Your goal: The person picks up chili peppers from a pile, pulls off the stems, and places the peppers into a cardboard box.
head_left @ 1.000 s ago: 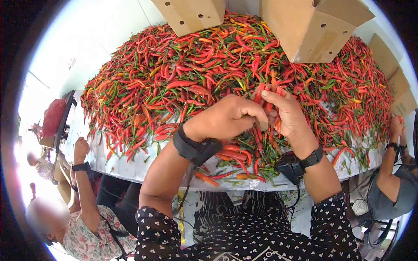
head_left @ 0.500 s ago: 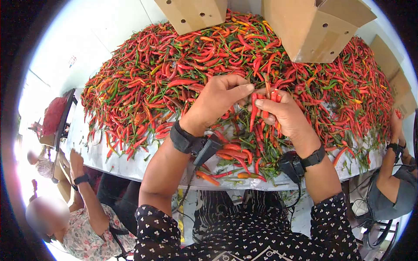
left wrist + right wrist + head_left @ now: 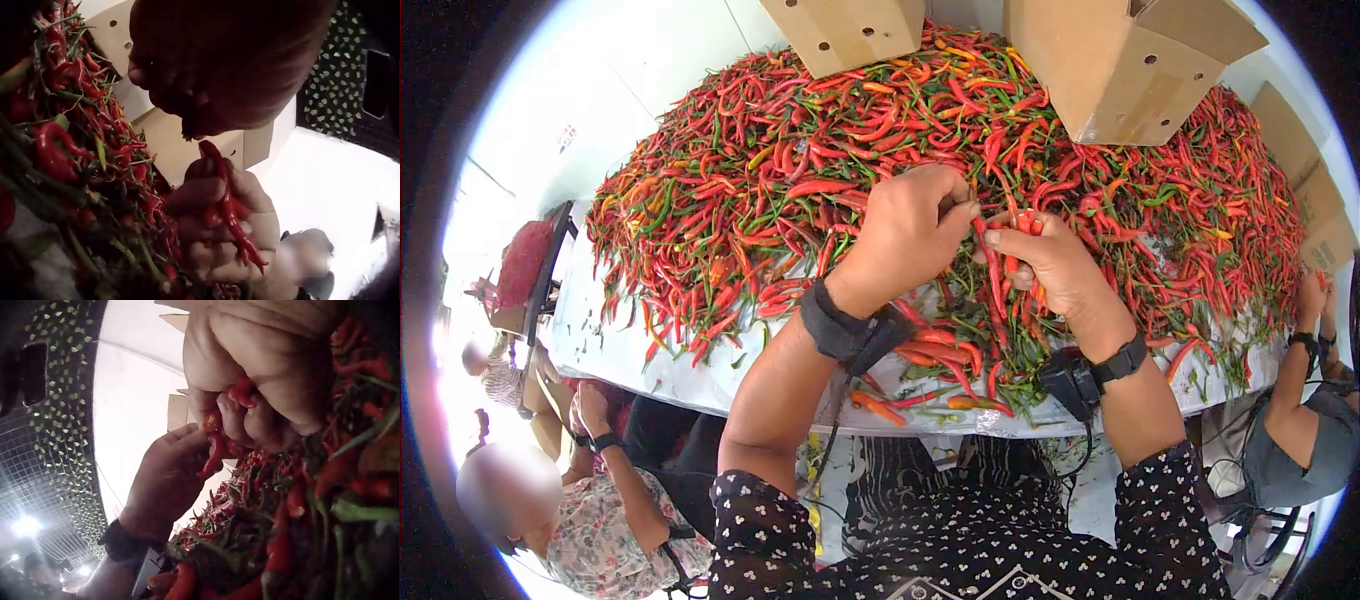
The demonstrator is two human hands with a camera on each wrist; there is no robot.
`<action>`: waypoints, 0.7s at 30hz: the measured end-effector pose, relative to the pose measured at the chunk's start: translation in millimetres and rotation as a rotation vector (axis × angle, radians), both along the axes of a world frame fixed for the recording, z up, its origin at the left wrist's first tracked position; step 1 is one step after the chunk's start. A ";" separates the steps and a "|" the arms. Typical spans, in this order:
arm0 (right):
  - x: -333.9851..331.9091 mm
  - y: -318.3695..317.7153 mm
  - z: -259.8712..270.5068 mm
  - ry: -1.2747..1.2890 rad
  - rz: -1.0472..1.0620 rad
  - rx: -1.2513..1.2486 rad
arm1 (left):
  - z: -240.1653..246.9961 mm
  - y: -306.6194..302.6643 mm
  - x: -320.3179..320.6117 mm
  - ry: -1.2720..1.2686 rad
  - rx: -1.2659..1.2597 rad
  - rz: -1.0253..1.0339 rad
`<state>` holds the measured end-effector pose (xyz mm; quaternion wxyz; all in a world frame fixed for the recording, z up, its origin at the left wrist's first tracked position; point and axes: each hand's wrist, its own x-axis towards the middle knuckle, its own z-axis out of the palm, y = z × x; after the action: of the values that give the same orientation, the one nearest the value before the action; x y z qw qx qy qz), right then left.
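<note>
My right hand [image 3: 1052, 262] grips several red chilies, one of them a long chili [image 3: 230, 209] that slants out between thumb and fingers. More red shows inside the curled palm in the right wrist view, where a chili piece [image 3: 242, 394] pokes out. My left hand [image 3: 915, 235] has thumb and forefinger pinched together right at the long chili's upper end. A small dark green stem bit [image 3: 186, 135] shows at its fingertips in the left wrist view. Below and around both hands spreads a big heap of red, orange and green chilies [image 3: 870, 130].
Two cardboard boxes, a left box [image 3: 845, 35] and a right box [image 3: 1115, 75], stand on the heap's far side. Loose chilies and stems lie by the white table's front edge [image 3: 690, 395]. A person [image 3: 620, 500] sits at left, another person [image 3: 1300, 440] at right.
My left hand moved from over the right hand back to the left, then its pinched fingers came to the chili's upper end. The right hand stayed nearly in place, the long chili now showing.
</note>
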<state>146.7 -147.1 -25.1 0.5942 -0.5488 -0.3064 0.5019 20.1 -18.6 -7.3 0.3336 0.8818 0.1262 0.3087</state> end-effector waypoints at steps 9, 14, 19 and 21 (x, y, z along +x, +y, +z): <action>13.5 2.2 -8.8 0.488 -0.015 0.188 | 19.5 19.7 -17.1 0.109 -0.661 -0.481; 19.8 6.9 -19.3 0.685 -0.104 0.276 | 22.2 35.0 -25.1 0.246 -0.209 -0.292; 23.6 8.9 -25.1 0.731 -0.069 0.334 | 7.2 38.9 -26.8 0.497 0.290 -0.181; 22.3 8.9 -26.1 0.657 -0.211 0.290 | 0.7 40.9 -23.0 0.537 0.359 -0.189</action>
<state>169.0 -138.2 -51.1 0.7809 -0.2972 -0.1092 0.5385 -2.9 22.3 -6.6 0.1550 0.9841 0.0709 0.0503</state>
